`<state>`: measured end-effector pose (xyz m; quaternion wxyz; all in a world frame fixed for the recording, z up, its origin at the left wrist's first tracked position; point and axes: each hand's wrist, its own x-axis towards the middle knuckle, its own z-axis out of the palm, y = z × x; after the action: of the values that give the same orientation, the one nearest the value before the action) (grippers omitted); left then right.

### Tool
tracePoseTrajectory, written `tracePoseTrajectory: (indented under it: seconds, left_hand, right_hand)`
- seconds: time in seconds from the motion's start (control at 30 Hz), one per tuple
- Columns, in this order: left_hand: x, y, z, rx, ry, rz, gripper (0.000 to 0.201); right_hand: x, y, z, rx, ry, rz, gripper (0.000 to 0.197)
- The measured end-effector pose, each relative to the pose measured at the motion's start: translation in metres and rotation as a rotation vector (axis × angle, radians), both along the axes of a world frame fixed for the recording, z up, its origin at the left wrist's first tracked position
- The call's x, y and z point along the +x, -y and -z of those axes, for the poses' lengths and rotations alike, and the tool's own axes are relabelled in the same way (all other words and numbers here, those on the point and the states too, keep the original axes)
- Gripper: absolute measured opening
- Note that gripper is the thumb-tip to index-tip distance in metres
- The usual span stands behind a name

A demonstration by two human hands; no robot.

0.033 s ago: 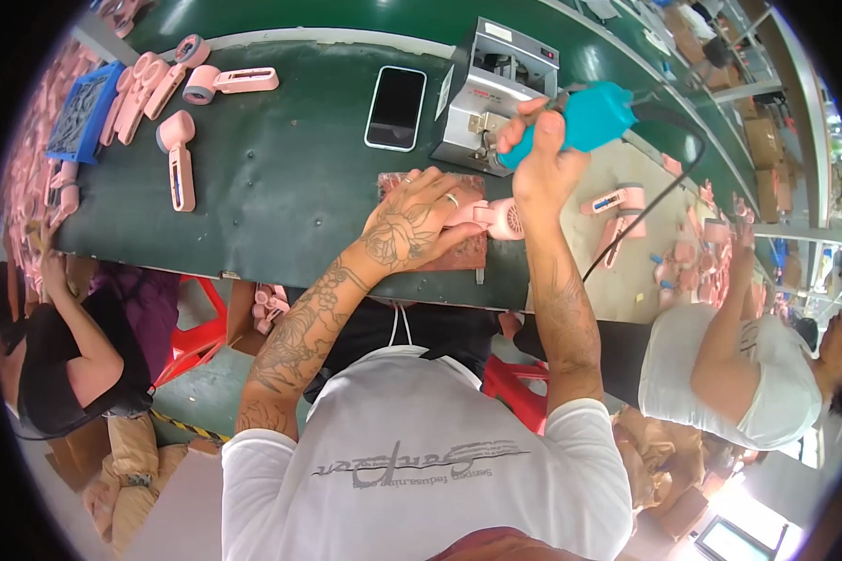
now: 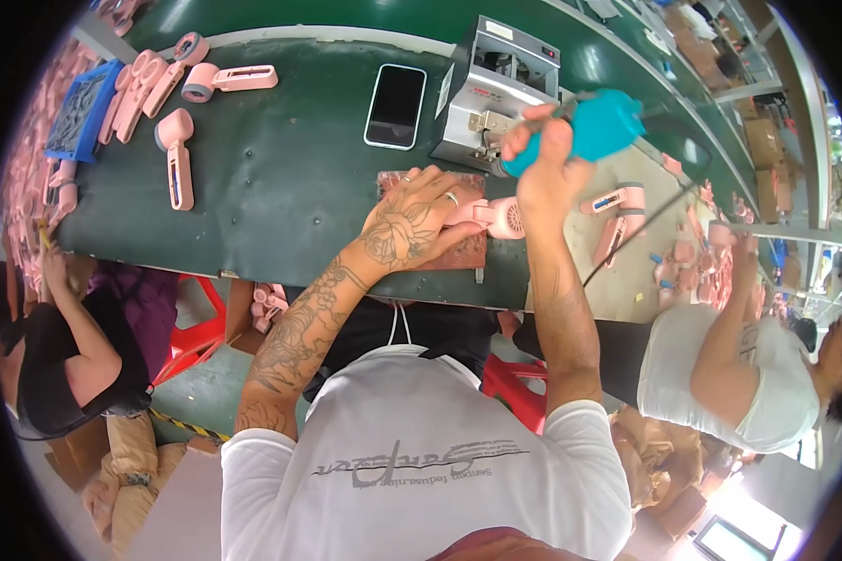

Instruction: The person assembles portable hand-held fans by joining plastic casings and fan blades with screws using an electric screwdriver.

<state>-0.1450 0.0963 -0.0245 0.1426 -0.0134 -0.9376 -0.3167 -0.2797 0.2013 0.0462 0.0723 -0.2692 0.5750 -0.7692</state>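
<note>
My left hand (image 2: 413, 219) is closed over the handle of a pink handheld fan (image 2: 506, 219), pressing it down on a reddish flat fixture (image 2: 465, 258). The fan's round grilled head sticks out to the right of my fingers. A teal electric screwdriver (image 2: 610, 125) with a dark cable is gripped in my right hand (image 2: 552, 168), raised above the table. It is tilted, with its front end at the face of a grey metal screw feeder (image 2: 451, 131); the bit itself cannot be made out.
A phone (image 2: 396, 107) lies left of the feeder. Pink fan parts (image 2: 177, 159) rest at the left, near a blue bin (image 2: 84, 112). More pink parts (image 2: 617, 220) lie on a pale board at right. The screwdriver's cable crosses there. Co-workers sit on both sides.
The screwdriver's rear end has shifted slightly right and down in my right hand, and its cable has swung. My left hand and the fan stay in place.
</note>
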Motion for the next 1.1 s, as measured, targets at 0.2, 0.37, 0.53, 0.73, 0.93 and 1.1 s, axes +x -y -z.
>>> tracePoseTrajectory:
  seconds: [0.2, 0.37, 0.53, 0.73, 0.93, 1.1]
  left_hand:
    - [-0.005, -0.004, 0.003, -0.046, -0.167, -0.042, 0.045]
    - [-0.003, -0.004, 0.0, -0.027, -0.093, -0.025, 0.05]
    - [-0.004, -0.005, 0.001, -0.028, -0.217, -0.032, 0.044]
    - [-0.006, -0.005, -0.004, -0.043, -0.191, -0.028, 0.041]
    - [-0.006, -0.005, -0.004, -0.059, -0.16, -0.02, 0.044]
    - [-0.004, -0.005, -0.001, -0.038, -0.209, -0.06, 0.038]
  right_hand:
    - [0.014, -0.029, 0.005, -0.009, -0.055, -0.015, 0.041]
    - [0.016, -0.029, 0.015, -0.032, 0.019, -0.018, 0.037]
    - [0.014, -0.034, 0.031, -0.032, 0.062, -0.091, 0.032]
    - [0.014, -0.029, 0.031, -0.078, 0.055, -0.104, 0.026]
    - [0.017, -0.026, 0.027, -0.009, 0.027, -0.068, 0.036]
    - [0.013, -0.022, 0.011, 0.176, -0.009, -0.014, 0.05]
